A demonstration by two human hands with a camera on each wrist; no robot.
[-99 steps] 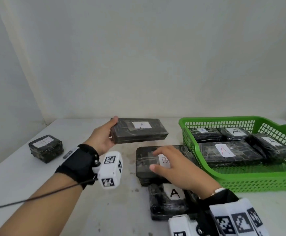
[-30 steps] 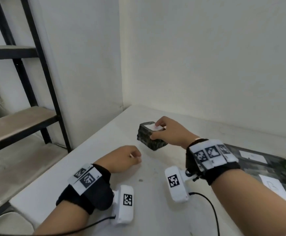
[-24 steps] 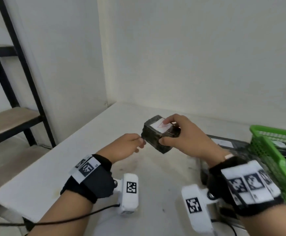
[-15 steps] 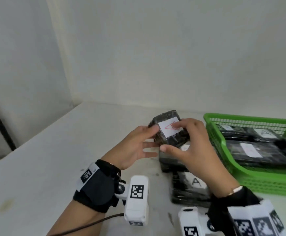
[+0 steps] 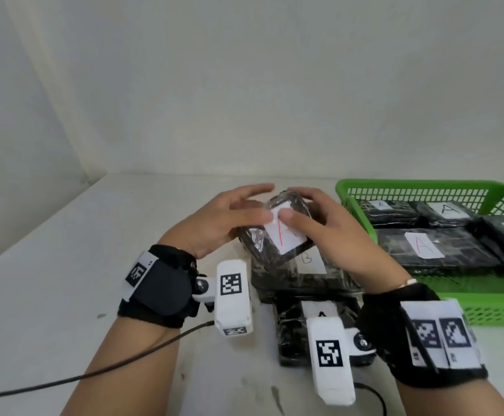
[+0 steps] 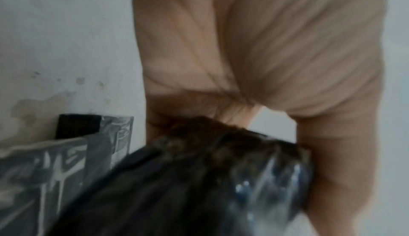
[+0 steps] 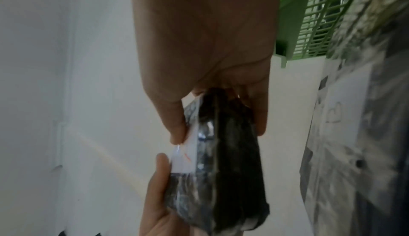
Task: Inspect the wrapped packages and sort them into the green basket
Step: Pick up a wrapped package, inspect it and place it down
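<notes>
A small black wrapped package (image 5: 256, 241) with a white label marked in red (image 5: 288, 240) is held tilted in the air by both hands. My left hand (image 5: 229, 217) grips its left end, thumb on the label edge. My right hand (image 5: 319, 226) grips the right end, thumb also on the label. In the right wrist view the package (image 7: 232, 152) sits between the right thumb and fingers, with the left thumb (image 7: 159, 178) below. The left wrist view shows it blurred against the palm (image 6: 199, 178). The green basket (image 5: 395, 186) stands to the right, holding several black packages labelled A (image 5: 434, 250).
Directly under the hands, two black packages lie on the white table: one labelled B (image 5: 304, 277) and one labelled A (image 5: 292, 325) nearer me. A black cable (image 5: 124, 361) trails off the left wrist. The white wall is close behind the table.
The right hand lifted the small package from the table's left end and carried it right, over the lying packages beside the basket. The left hand joined the hold, and the label now faces me.
</notes>
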